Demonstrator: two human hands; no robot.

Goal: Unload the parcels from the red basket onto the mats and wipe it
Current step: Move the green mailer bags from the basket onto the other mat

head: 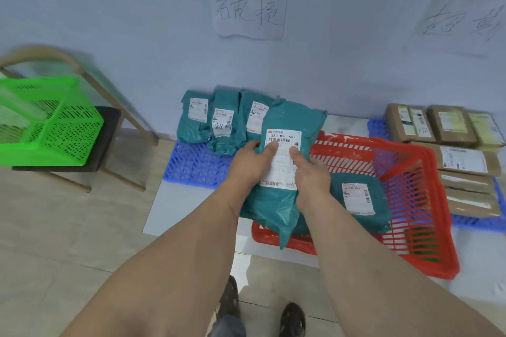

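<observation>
A teal parcel (pixel 284 120) with a white label is held up in both hands over the left end of the red basket (pixel 410 172). My left hand (pixel 250 164) grips its left edge and my right hand (pixel 310 172) grips its right side, thumbs on the label. One more teal parcel (pixel 358 200) lies flat inside the basket. Three teal parcels (pixel 219 123) stand in a row on the left blue mat (pixel 191 167) against the wall. Several brown parcels (pixel 451 145) lie on the right blue mat (pixel 479 223).
A green basket (pixel 52 123) sits on a chair (pixel 106 123) at the left. Two handwritten paper signs (pixel 250 15) hang on the wall above the mats. My feet (pixel 291 320) are on the tiled floor below the basket.
</observation>
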